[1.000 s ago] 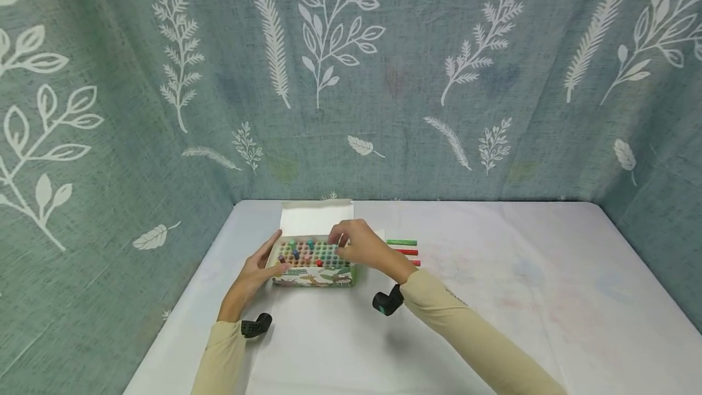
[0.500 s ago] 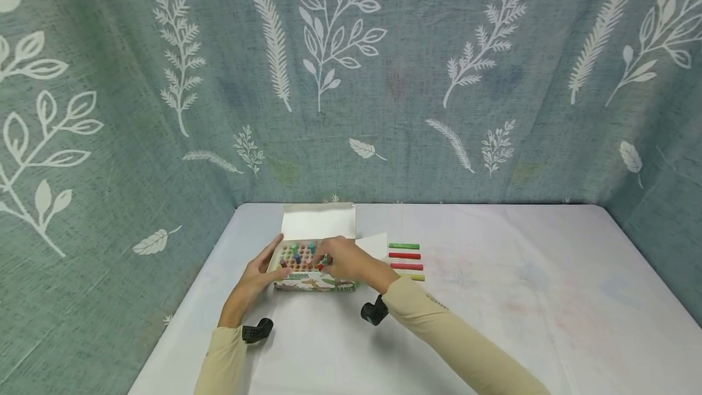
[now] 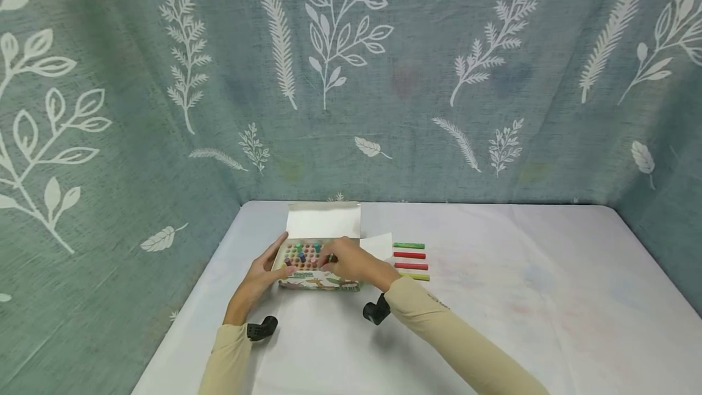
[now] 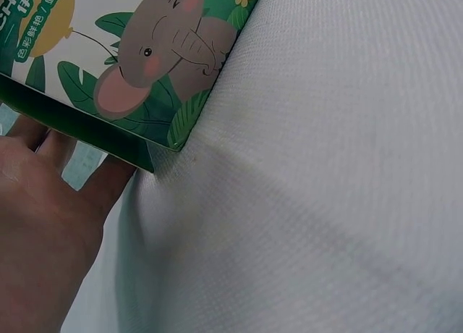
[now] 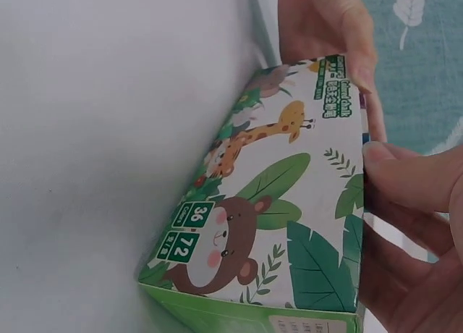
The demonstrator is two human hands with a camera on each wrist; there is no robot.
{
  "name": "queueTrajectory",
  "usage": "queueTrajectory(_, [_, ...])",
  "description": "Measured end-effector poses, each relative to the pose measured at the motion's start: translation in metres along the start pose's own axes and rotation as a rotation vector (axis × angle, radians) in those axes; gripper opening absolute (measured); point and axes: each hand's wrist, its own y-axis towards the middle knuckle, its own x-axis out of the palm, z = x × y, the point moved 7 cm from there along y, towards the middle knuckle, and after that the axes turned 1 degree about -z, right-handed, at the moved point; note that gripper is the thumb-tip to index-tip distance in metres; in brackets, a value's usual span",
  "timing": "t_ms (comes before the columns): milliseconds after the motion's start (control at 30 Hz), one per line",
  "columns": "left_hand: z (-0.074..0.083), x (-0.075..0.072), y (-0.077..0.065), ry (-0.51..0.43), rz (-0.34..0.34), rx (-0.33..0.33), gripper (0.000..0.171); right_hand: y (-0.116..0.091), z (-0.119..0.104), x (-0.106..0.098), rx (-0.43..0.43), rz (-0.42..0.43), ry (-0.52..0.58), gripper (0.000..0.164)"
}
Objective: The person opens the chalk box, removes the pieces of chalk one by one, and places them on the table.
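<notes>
Green-grey cloth with white leaf prints hangs round a white-covered table, and from where I stand the work sits near the table's far left part. What matters most is how the box of chalks lies to the fingers: its long side runs left to right across the person, its white lid folded back on the far side, and the right hand reaches over it from the right. Those fingers bend down at the top, near the front edge, right of the middle. Thumb and fingertips are drawn close together, but I cannot tell whether a stick is pinched between them. Just left of them a pink chalk shows its tip in the grid, with a dark blue chalk and a teal chalk standing upright beyond.

Meanwhile the left hand grips the left end, thumb over the front rim and the other fingers along the side.

Right of the box, nearer the right hand than the left, four loose sticks lie apart, lengthwise left to right: a green stick farthest off, two red sticks, then a yellow stick nearest the person.
</notes>
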Motion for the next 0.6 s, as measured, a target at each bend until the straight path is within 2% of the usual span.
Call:
queueTrajectory(167, [0.0012,0.0021,0.0041,-0.008,-0.026,-0.001,0.081,-0.0032,0.0040,-0.0017,0.016,0.009,0.026,0.013])
queueTrajectory(400, [-0.0002,-0.0014,0.0054,-0.010,-0.025,0.004,0.084,0.0007,-0.0018,-0.0008,-0.044,-0.026,-0.054,0.019])
queueTrajectory(600, [0.0009,-0.0003,0.0027,-0.007,-0.031,0.019,0.083,0.0040,-0.0051,0.0007,-0.052,-0.076,-0.092,0.021])
